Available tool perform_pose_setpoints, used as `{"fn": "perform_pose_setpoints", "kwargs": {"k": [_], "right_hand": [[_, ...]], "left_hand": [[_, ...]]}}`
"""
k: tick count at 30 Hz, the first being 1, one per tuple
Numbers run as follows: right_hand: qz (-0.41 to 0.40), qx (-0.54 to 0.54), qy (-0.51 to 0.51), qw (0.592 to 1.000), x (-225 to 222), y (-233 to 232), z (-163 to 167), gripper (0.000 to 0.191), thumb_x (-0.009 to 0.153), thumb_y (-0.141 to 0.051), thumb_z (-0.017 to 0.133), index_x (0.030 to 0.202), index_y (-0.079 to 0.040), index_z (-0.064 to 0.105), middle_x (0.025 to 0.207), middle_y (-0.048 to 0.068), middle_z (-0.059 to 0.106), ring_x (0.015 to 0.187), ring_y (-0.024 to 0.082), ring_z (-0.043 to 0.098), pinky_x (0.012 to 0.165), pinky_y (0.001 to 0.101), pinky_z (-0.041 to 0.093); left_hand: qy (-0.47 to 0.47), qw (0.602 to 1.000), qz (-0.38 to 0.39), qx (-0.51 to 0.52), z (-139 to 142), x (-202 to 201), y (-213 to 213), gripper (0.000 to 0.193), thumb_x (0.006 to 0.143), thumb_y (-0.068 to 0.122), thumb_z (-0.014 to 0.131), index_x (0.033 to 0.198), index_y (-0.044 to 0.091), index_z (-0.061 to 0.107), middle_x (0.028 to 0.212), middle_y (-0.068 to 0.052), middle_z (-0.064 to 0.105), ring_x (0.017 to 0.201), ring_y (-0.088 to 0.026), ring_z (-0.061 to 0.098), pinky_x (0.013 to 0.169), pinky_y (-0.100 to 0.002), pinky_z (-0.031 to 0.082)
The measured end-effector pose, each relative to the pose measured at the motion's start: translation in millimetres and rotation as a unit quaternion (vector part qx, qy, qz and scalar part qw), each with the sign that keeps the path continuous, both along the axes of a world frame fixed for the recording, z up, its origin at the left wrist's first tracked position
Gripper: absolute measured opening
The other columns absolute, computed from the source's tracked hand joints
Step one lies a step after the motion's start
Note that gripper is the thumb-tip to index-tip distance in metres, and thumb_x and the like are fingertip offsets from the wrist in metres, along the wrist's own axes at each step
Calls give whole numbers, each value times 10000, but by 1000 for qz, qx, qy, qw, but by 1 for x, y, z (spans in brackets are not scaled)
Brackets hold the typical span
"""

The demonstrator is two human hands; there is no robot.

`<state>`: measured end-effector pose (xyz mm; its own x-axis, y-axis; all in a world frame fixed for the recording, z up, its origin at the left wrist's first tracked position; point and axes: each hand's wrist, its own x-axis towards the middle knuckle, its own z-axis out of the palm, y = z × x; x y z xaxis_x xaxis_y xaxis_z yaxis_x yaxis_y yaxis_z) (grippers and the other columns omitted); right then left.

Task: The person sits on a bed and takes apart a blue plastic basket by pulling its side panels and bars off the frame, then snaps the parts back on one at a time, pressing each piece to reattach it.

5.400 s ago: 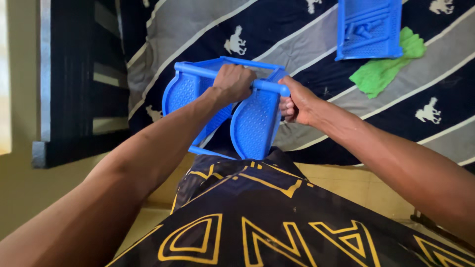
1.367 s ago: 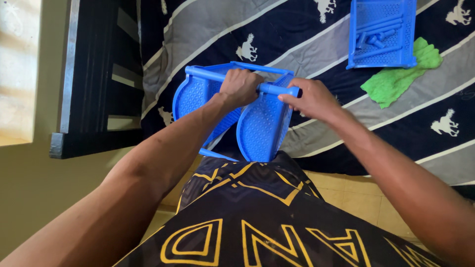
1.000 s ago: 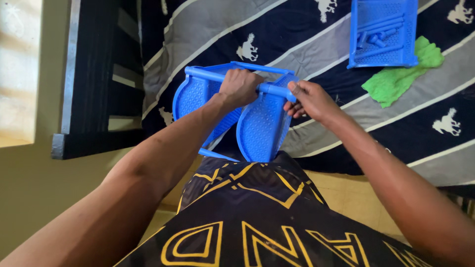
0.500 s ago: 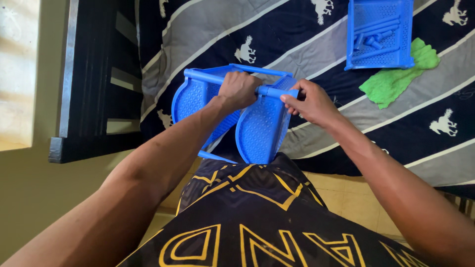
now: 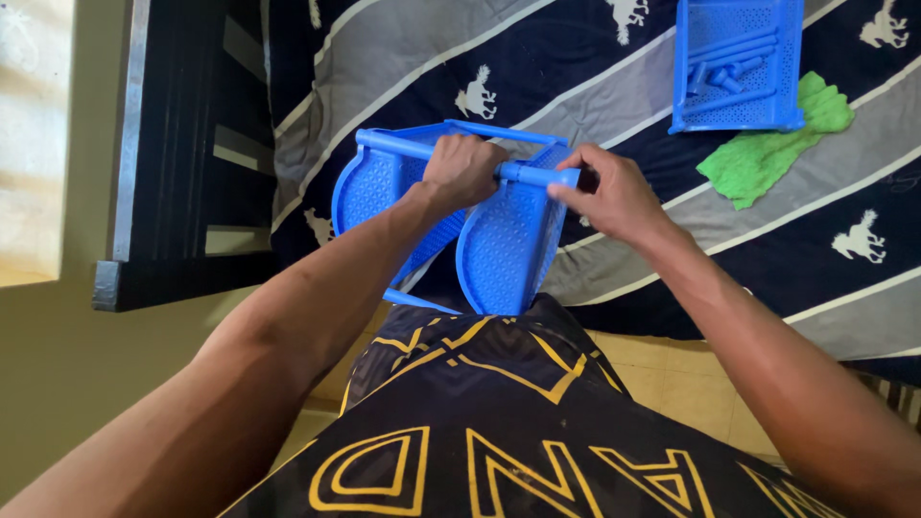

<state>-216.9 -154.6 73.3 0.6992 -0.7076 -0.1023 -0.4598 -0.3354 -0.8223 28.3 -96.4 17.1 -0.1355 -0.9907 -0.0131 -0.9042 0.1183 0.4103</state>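
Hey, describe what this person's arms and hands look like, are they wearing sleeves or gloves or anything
Both forearms are bare, with no sleeves in view. The left hand and right hand wear no gloves; no rings, watch or bands show. Below them is a black garment with yellow block print.

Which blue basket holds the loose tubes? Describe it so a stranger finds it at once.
Start at the striped bedspread with white horses. Go to its far right corner, where a green cloth lies. The blue basket sits flat beside that cloth with loose blue tubes inside. Unlike the blue rack gripped by both hands, nobody touches it.
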Motion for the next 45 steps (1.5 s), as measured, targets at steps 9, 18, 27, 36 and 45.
{"fn": "perform_pose_setpoints", "kwargs": {"k": [9,18,27,36,45], "right_hand": [[-80,209,91,970,11,-4,5,392,975,-391,700,1104,-26,638,778,85,721,623,136,692,538,296,533],[-43,13,11,999,5,6,6,530,838,-381,819,1150,-28,577,885,117,692,711,162,690,574,315,563],[-6,-141,-45,989,-2,12,-3,585,860,-379,787,1213,45,589,957,185,664,782,218,687,617,320,563],[-29,-85,-33,995,-2,17,8,502,852,-236,816,1252,-24,599,1006,134,654,854,219,661,706,316,557],[-31,-139,-32,989,0,21,12,510,867,-161,803,1310,-36,583,1078,143,626,947,233,672,814,311,580]], "left_hand": [[1,1000,-5,11,2,2,0,133,730,160,739,849,184,793,770,-115,733,752,-351,713,669,-494,545],[9,1000,9,0,-1,1,0,112,756,170,729,847,182,793,773,-122,730,756,-354,708,675,-496,544],[1,1000,6,-3,0,3,1,134,746,151,727,859,181,793,785,-121,730,763,-351,709,669,-500,543],[7,1000,9,-11,2,2,2,144,764,163,730,889,179,800,800,-122,733,773,-350,712,672,-498,546],[12,1000,13,-4,3,-3,1,183,742,148,739,904,201,806,795,-109,738,765,-342,715,671,-489,548]]}}
